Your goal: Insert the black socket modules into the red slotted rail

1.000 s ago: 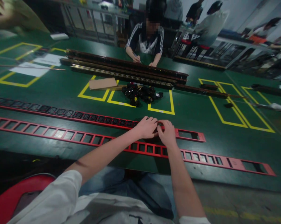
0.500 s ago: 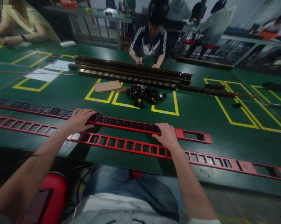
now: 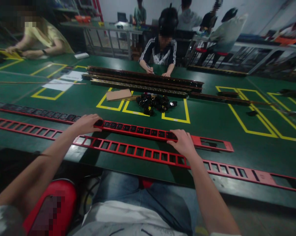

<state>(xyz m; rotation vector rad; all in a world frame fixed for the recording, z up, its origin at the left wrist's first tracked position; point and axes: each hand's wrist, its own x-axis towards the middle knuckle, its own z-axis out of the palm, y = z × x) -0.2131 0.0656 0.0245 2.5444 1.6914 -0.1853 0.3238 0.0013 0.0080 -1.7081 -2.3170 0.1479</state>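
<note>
A long red rail point(image 3: 198, 141) filled with a row of black square pieces point(image 3: 140, 130) runs across the green table. My left hand point(image 3: 87, 124) is closed around this rail left of the middle. Farther right, my right hand point(image 3: 182, 140) grips the same rail, thumb on the near side and fingers over the far edge. Nearer to me lies a second red rail point(image 3: 128, 149) with open rectangular slots, passing beneath both forearms.
A pile of black parts point(image 3: 154, 104) and a cardboard piece point(image 3: 119, 95) lie beyond the rails. Long dark bars point(image 3: 143, 82) stretch behind them. Across the table point(image 3: 207, 114) sits a person point(image 3: 159, 52); another person point(image 3: 43, 41) works at the far left. Papers point(image 3: 58, 84) lie left.
The filled rail and both my hands have shifted slightly right in view, along with much of the scene as the camera view tilted up. Both hands keep their hold.
</note>
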